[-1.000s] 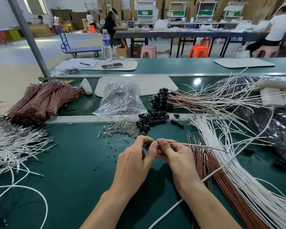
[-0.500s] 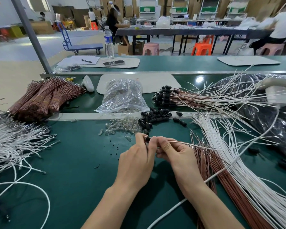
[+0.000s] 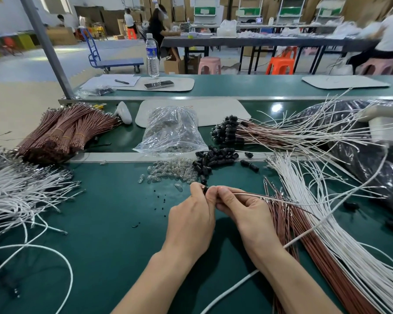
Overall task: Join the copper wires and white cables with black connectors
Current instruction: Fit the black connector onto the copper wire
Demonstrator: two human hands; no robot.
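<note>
Left hand point(image 3: 191, 219) is pinching a black connector point(image 3: 205, 189) above the near mid-table. Right hand point(image 3: 244, 211) is pinching a copper wire point(image 3: 256, 195) that is trailing right, with its end meeting the connector. Loose connectors point(image 3: 216, 157) are lying just beyond, and white cables point(image 3: 290, 177) are lying at right.

Both hands point(image 3: 192, 219) fingertip to fingertip.

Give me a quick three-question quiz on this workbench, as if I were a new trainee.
1. True or false: the left hand pinches a black connector.
2. Which lies nearest the hands: A) loose black connectors, B) water bottle, C) tied copper bundles?
3. Fill in: the copper wire in the right hand trails toward the person's ____.
Key: 1 true; 2 A; 3 right.
</note>
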